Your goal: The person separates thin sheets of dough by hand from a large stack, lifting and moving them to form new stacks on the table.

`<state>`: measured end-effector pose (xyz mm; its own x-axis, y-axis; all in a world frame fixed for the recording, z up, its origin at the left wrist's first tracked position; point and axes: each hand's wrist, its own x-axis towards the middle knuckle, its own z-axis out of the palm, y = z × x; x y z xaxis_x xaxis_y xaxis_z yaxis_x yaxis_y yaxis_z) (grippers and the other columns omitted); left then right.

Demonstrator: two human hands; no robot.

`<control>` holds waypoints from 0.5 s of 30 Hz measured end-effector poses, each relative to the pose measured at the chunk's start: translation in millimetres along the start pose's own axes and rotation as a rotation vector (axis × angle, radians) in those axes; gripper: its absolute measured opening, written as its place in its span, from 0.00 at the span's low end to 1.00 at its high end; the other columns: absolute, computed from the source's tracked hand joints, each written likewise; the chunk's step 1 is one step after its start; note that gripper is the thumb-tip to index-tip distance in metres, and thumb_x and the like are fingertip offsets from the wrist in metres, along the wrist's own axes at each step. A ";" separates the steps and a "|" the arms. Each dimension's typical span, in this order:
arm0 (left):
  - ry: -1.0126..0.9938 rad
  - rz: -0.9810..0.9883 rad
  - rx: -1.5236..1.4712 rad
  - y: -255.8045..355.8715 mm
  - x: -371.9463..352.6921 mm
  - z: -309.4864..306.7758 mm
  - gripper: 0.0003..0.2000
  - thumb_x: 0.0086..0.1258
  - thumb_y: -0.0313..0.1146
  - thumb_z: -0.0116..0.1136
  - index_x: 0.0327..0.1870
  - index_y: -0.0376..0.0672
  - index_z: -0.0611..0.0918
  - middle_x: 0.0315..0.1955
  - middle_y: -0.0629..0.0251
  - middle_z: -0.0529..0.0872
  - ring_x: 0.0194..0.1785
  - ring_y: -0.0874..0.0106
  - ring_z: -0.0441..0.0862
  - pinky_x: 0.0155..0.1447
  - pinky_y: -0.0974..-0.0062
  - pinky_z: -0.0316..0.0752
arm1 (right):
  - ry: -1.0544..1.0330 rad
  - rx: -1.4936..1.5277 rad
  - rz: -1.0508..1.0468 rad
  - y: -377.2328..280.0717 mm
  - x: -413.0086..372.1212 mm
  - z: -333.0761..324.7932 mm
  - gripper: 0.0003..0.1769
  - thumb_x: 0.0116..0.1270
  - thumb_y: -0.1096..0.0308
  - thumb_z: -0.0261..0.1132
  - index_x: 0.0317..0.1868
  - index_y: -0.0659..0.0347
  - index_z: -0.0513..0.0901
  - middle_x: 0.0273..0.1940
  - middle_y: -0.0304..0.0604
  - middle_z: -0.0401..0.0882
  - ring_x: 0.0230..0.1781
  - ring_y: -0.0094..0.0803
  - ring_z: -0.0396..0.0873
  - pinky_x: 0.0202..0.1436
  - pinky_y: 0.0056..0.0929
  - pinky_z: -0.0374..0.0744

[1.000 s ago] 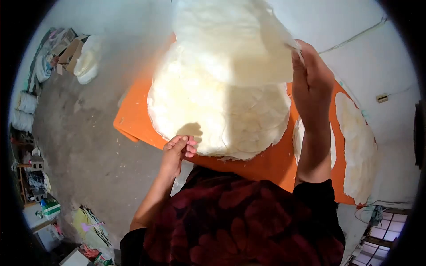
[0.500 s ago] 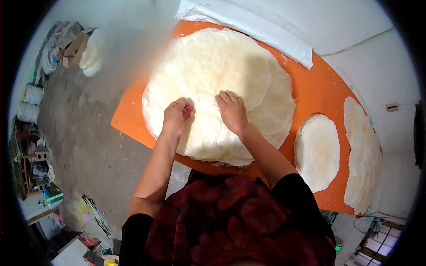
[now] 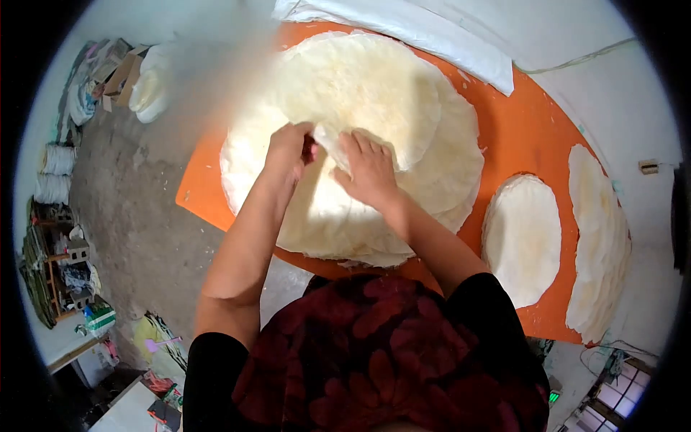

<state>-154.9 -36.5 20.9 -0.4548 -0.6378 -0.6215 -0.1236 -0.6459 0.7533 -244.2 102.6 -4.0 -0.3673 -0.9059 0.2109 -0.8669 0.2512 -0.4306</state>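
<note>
A broad stack of thin, cream-coloured round sheets point(image 3: 403, 194) spreads over the orange table. The near edge of a smaller top sheet point(image 3: 353, 86) is raised and bunched between my hands. My left hand point(image 3: 291, 150) is closed at the left of this lifted edge, its fingertips partly hidden. On the right side, my right hand point(image 3: 369, 169) pinches the same edge, with its thumb below and fingers over the top. Both hands are above the middle of the stack.
On the right of the orange table point(image 3: 493, 129) lie a smaller oval pile point(image 3: 522, 241) and a long pile of sheets point(image 3: 594, 245). A white rolled covering point(image 3: 410, 39) runs along the back edge. Cardboard boxes point(image 3: 124, 75) stand on the floor at left.
Both hands have moved slightly away from my body. The top sheet's near edge, flat before, is now lifted and folded up between them. My right hand has gone from lying flat to gripping.
</note>
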 end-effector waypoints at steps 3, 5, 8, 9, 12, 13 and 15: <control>-0.151 0.122 -0.030 19.0 -20.1 14.4 0.09 0.66 0.36 0.49 0.37 0.38 0.73 0.27 0.63 0.78 0.29 0.74 0.75 0.30 0.79 0.70 | 0.050 0.210 0.199 24.9 28.5 -7.5 0.08 0.59 0.68 0.54 0.33 0.63 0.76 0.28 0.57 0.76 0.31 0.51 0.76 0.35 0.43 0.73; -0.169 0.183 -0.045 21.4 -40.0 16.0 0.10 0.67 0.35 0.47 0.40 0.37 0.73 0.32 0.61 0.79 0.35 0.73 0.76 0.36 0.77 0.71 | 0.053 0.503 0.212 66.8 53.7 -29.3 0.12 0.60 0.63 0.54 0.37 0.63 0.77 0.32 0.58 0.77 0.34 0.53 0.75 0.40 0.43 0.73; -0.133 0.144 0.041 -3.6 -52.8 -26.0 0.12 0.68 0.37 0.46 0.44 0.37 0.73 0.36 0.61 0.79 0.40 0.72 0.75 0.40 0.75 0.71 | 0.265 0.114 0.174 36.0 65.5 -115.7 0.12 0.62 0.63 0.53 0.28 0.64 0.74 0.27 0.56 0.75 0.32 0.52 0.74 0.36 0.45 0.71; -0.070 0.104 0.051 -17.2 -59.1 -39.8 0.12 0.68 0.37 0.47 0.41 0.38 0.74 0.34 0.62 0.79 0.37 0.73 0.76 0.39 0.76 0.72 | 0.311 0.063 0.128 20.4 60.8 -133.1 0.13 0.62 0.63 0.53 0.28 0.64 0.74 0.26 0.56 0.75 0.31 0.52 0.74 0.35 0.45 0.71; -0.023 -0.017 0.008 -58.3 -76.1 -66.5 0.11 0.69 0.37 0.45 0.38 0.38 0.75 0.32 0.63 0.80 0.33 0.73 0.77 0.38 0.76 0.72 | 0.319 0.341 0.117 21.1 55.8 -108.1 0.13 0.62 0.62 0.54 0.28 0.64 0.74 0.25 0.57 0.74 0.29 0.51 0.74 0.33 0.44 0.71; -0.063 -0.087 -0.060 -64.7 -83.4 -63.0 0.10 0.70 0.36 0.44 0.38 0.39 0.75 0.32 0.63 0.80 0.31 0.73 0.77 0.38 0.76 0.72 | 0.287 0.468 0.156 26.5 53.6 -87.2 0.13 0.62 0.62 0.55 0.28 0.65 0.74 0.24 0.58 0.73 0.28 0.51 0.74 0.32 0.43 0.71; -0.225 -0.065 -0.208 -78.2 -90.2 -54.2 0.11 0.67 0.36 0.49 0.43 0.38 0.73 0.33 0.63 0.80 0.34 0.72 0.77 0.40 0.76 0.73 | 0.206 0.421 0.096 14.5 38.3 -39.7 0.12 0.62 0.64 0.55 0.31 0.66 0.76 0.24 0.59 0.73 0.25 0.50 0.73 0.30 0.39 0.71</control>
<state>-56.5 48.9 6.4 -0.6383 -0.4984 -0.5866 0.0138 -0.7693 0.6387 -284.2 85.1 32.6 -0.5348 -0.7884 0.3038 -0.6294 0.1318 -0.7658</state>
